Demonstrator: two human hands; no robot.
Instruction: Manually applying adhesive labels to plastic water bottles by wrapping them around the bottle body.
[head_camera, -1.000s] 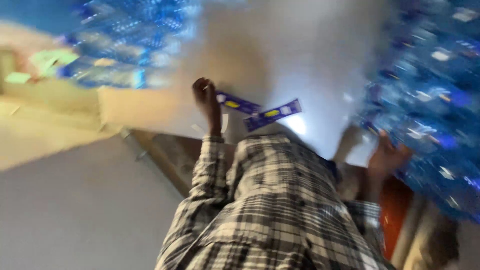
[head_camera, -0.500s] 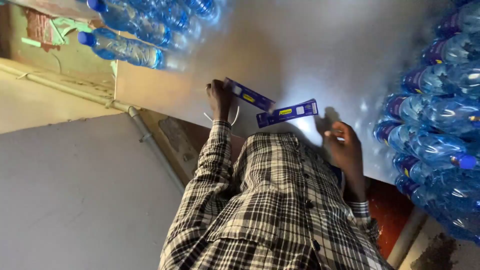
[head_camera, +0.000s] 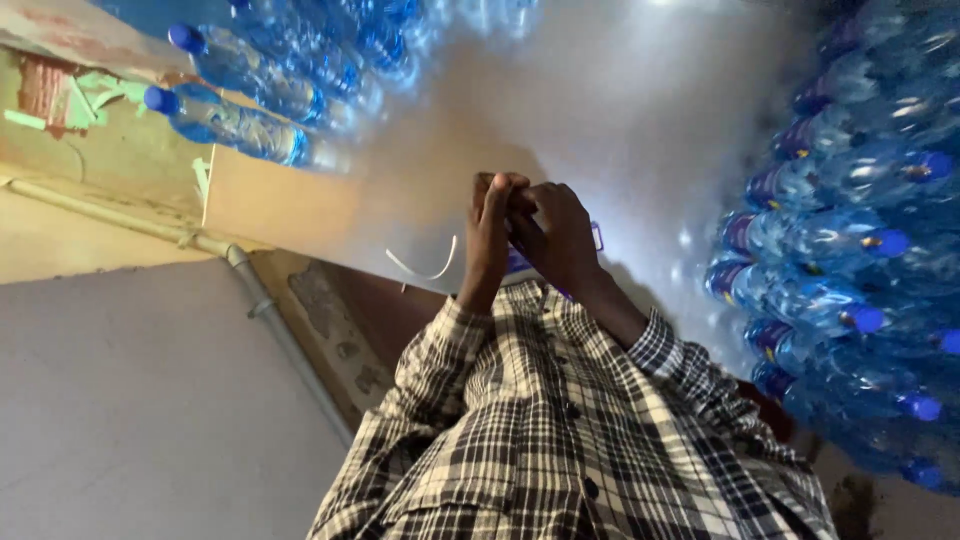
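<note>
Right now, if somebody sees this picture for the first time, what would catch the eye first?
First the two hands, left hand and right hand, pressed together at the middle over a white table, with a blue box mostly hidden between them. Next, the stacks of blue-capped bottles along the right side and more bottles at the top left. A thin white strip lies left of the hands.

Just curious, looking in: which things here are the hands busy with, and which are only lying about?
In hand:
left hand
right hand
blue printed cardboard strip, pinched between both hands

Lying about:
clear plastic water bottles with blue caps
curved white plastic strip
white table
</note>
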